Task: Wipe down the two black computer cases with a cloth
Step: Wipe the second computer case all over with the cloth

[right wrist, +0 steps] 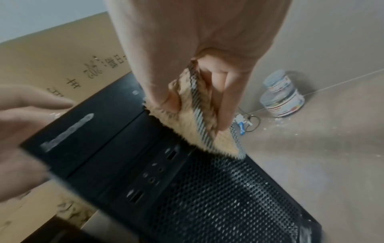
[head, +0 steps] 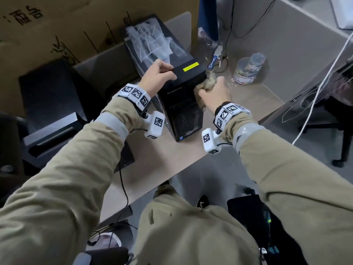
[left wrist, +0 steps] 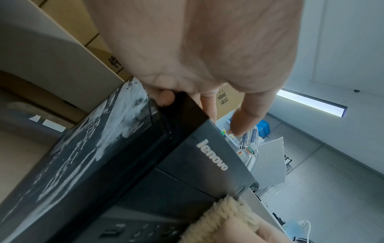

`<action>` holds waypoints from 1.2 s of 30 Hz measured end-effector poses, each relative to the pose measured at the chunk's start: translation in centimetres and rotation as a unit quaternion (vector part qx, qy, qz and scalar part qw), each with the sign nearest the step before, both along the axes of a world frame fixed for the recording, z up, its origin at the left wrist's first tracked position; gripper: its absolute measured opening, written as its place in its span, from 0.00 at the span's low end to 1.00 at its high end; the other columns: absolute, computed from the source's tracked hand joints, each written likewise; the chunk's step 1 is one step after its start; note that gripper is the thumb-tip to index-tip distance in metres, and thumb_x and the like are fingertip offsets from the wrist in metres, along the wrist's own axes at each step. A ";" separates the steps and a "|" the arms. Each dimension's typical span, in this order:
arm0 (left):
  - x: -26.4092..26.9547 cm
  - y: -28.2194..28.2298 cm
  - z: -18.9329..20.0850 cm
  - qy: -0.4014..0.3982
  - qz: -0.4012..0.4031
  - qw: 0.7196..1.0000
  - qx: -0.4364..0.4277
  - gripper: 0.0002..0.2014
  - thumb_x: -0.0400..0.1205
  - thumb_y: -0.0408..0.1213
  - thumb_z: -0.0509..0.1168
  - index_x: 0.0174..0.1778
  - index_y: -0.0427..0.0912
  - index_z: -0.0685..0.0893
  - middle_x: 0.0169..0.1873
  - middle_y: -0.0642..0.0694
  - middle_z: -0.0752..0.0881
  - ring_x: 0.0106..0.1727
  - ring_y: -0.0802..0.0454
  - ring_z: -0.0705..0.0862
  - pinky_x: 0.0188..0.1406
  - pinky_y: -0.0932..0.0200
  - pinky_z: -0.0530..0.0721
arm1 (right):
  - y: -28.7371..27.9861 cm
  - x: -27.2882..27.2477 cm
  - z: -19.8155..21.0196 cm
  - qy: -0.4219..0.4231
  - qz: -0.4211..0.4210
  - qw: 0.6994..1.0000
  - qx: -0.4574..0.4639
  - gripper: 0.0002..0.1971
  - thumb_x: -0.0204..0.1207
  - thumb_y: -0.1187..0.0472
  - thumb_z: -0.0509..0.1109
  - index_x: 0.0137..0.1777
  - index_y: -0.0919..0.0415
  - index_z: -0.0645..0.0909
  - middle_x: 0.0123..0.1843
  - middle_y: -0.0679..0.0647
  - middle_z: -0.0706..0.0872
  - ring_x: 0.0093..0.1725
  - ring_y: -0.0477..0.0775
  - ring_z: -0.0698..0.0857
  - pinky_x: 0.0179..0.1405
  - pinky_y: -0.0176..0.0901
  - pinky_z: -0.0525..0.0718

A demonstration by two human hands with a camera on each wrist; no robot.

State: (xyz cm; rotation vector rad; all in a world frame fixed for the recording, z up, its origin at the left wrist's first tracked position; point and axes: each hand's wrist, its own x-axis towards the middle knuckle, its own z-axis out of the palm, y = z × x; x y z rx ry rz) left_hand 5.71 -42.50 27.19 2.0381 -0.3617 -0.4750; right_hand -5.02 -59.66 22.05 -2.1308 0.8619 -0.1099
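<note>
A black Lenovo computer case (head: 183, 104) stands upright on the beige desk (head: 254, 104), its top smeared with white streaks. My left hand (head: 170, 72) grips the case's top front-left corner, thumb on the front edge; the left wrist view shows the fingers (left wrist: 207, 106) over the top of the case (left wrist: 187, 172). My right hand (head: 212, 88) clutches a fluffy beige cloth (head: 207, 84) against the upper right edge of the front panel. In the right wrist view the cloth (right wrist: 193, 131) lies on the case (right wrist: 197, 189), above its mesh grille. A second black case (head: 51, 92) sits lower at the left.
Stacked clear plastic jars (head: 248, 69) stand on the desk right of the case, with a cable and small plug (head: 219, 58) behind them. Large cardboard boxes (head: 57, 25) wall off the back left. A chair (head: 336, 115) and dangling white cords are at the right.
</note>
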 end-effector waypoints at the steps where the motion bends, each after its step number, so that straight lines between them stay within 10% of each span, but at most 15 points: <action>1: 0.0 0.0 0.0 -0.001 0.003 1.000 0.000 0.14 0.76 0.39 0.72 0.56 0.43 0.80 0.47 0.54 0.83 0.50 0.62 0.82 0.51 0.72 0.75 | 1.0 0.1 0.0 -0.003 0.024 1.000 0.010 0.21 0.73 0.50 0.72 0.60 0.60 0.72 0.54 0.59 0.85 0.51 0.63 0.83 0.48 0.46 0.77; 7: 0.1 -0.1 -0.2 -0.002 0.011 1.000 0.002 0.13 0.78 0.34 0.72 0.57 0.41 0.80 0.43 0.55 0.82 0.46 0.63 0.81 0.44 0.78 0.75 | 5.7 -0.2 -1.5 -0.011 0.108 0.992 0.066 0.24 0.61 0.42 0.78 0.54 0.54 0.84 0.52 0.53 0.90 0.52 0.59 0.87 0.53 0.46 0.84; 16: -1.0 0.1 0.3 -0.004 0.003 1.000 0.025 0.19 0.64 0.48 0.72 0.51 0.56 0.78 0.61 0.47 0.85 0.65 0.56 0.82 0.72 0.51 0.77 | 0.1 0.4 -2.8 0.011 0.014 0.999 0.035 0.16 0.69 0.52 0.78 0.52 0.57 0.82 0.50 0.58 0.88 0.50 0.61 0.85 0.48 0.42 0.78; 20: -1.5 0.2 0.4 -0.009 0.009 0.999 0.046 0.19 0.65 0.51 0.71 0.51 0.59 0.78 0.61 0.53 0.84 0.65 0.57 0.81 0.71 0.50 0.77 | -1.7 1.9 -6.3 -0.021 -0.036 0.997 0.073 0.20 0.55 0.52 0.73 0.48 0.50 0.75 0.49 0.58 0.88 0.50 0.66 0.88 0.52 0.63 0.89; 27: -1.9 0.7 0.1 -0.070 -0.013 0.993 0.090 0.27 0.73 0.50 0.75 0.66 0.51 0.75 0.62 0.59 0.81 0.61 0.58 0.82 0.60 0.61 0.75 | 2.4 1.1 -3.8 0.031 -0.128 0.990 0.054 0.16 0.79 0.63 0.68 0.65 0.65 0.76 0.64 0.66 0.84 0.63 0.67 0.83 0.51 0.44 0.74; 36: -1.4 0.3 -0.1 -0.093 -0.012 0.989 0.111 0.24 0.75 0.57 0.69 0.64 0.53 0.75 0.61 0.58 0.82 0.60 0.55 0.81 0.55 0.57 0.72 | 5.4 1.0 -3.1 0.028 0.037 0.991 0.128 0.08 0.73 0.58 0.78 0.38 0.58 0.82 0.34 0.51 0.84 0.33 0.51 0.84 0.26 0.33 0.78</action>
